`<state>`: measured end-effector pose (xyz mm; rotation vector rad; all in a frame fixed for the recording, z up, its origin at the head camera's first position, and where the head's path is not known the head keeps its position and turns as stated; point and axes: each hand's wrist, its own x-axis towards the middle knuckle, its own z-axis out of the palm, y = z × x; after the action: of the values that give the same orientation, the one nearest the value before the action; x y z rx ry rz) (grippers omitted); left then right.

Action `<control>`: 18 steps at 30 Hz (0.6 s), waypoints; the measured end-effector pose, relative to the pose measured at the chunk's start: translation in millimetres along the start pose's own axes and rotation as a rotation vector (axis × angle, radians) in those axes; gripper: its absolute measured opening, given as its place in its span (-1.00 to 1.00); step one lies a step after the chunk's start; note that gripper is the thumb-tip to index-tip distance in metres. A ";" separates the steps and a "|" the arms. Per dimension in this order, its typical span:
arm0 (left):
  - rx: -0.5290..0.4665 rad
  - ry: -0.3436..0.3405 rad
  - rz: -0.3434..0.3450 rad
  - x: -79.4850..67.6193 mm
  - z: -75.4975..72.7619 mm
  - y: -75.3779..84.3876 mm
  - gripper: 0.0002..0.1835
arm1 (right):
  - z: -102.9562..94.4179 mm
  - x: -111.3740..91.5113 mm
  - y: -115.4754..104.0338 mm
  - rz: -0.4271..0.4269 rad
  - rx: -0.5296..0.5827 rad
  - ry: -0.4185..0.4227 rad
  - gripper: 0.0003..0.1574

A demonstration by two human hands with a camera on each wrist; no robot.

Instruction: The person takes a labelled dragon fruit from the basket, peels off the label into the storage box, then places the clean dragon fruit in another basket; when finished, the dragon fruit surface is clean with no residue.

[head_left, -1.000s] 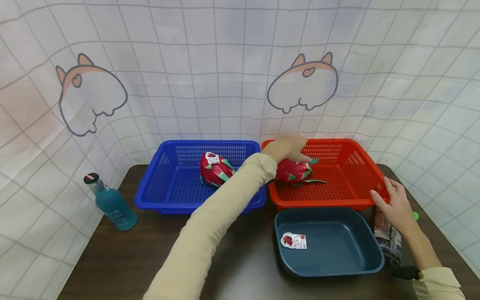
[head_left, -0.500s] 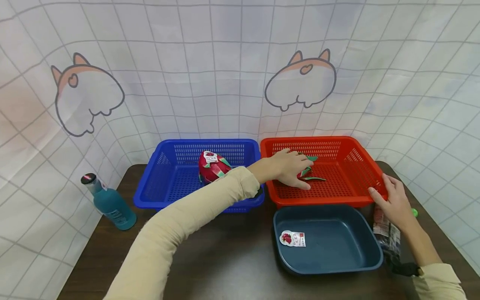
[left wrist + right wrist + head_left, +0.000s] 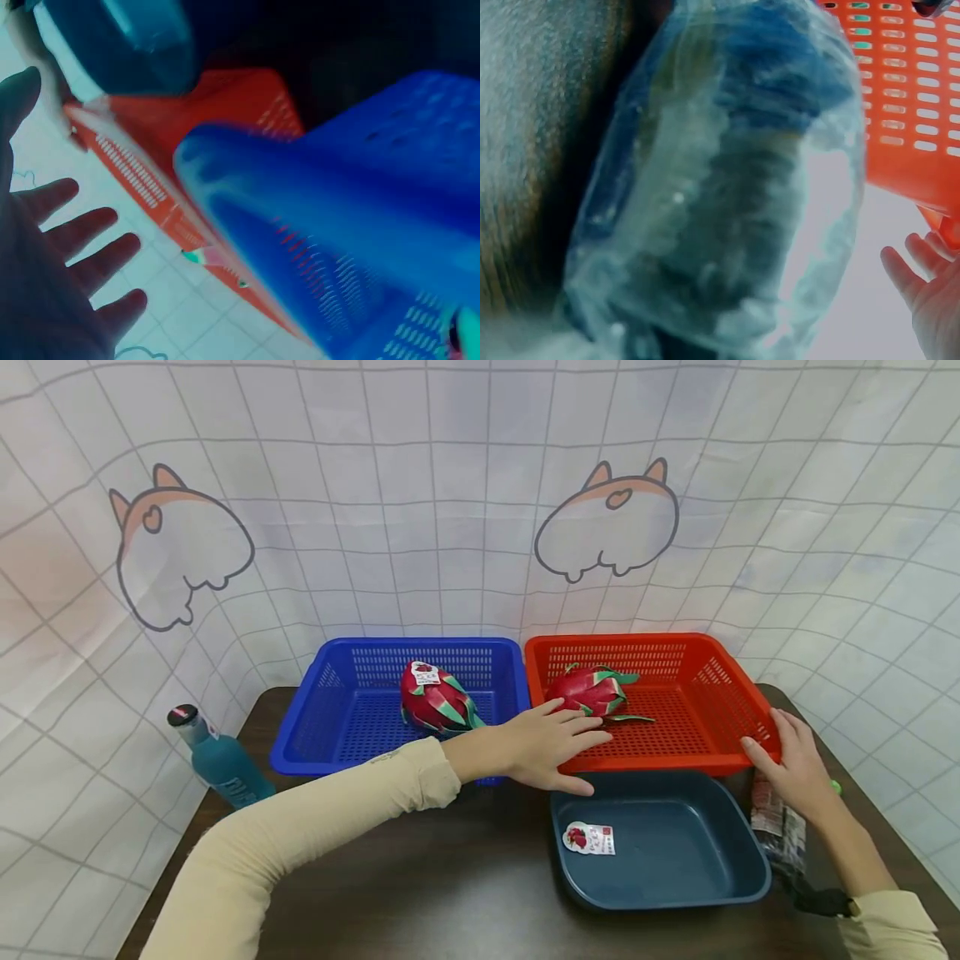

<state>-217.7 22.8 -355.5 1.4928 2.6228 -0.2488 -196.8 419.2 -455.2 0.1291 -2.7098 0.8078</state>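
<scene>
The left hand (image 3: 543, 747), right of the frame's centre, has its fingers extended and spread and holds nothing. It is positioned near the left front corner of the red basket (image 3: 693, 722). A dragon fruit (image 3: 588, 692) lies in that basket's left part. The right hand (image 3: 795, 772), at the frame's right, touches the basket's front right corner with relaxed fingers. A second dragon fruit (image 3: 438, 697) lies in the blue basket (image 3: 367, 722), centre-left.
</scene>
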 end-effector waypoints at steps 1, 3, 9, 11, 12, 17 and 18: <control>-0.003 0.016 0.010 -4.8 3.8 0.1 -0.14 | -0.6 0.0 -0.2 0.002 -0.004 -0.004 -0.05; -0.011 0.047 0.026 -15.1 10.1 0.9 -0.15 | -1.7 0.4 -0.5 0.005 -0.018 -0.014 -0.03; -0.037 0.175 0.016 -49.8 25.6 4.9 -0.18 | -5.6 4.7 -2.5 -0.007 -0.088 -0.021 0.01; -0.065 0.226 -0.001 -62.3 31.2 5.9 -0.20 | -7.7 6.9 -4.4 -0.023 -0.103 -0.009 0.02; -0.085 0.246 -0.014 -68.8 33.9 6.3 -0.21 | -9.0 7.9 -5.7 -0.030 -0.110 -0.003 0.04; -0.176 0.327 -0.098 -94.6 47.5 2.4 -0.23 | -19.1 10.8 -15.7 -0.056 -0.126 0.004 0.08; -0.192 0.340 -0.115 -98.8 49.6 0.8 -0.24 | -21.0 11.2 -18.2 -0.068 -0.121 0.003 0.06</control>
<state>-165.9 -69.7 -386.4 1.4308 2.8931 0.2660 -198.6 415.4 -425.5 0.1909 -2.7275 0.6222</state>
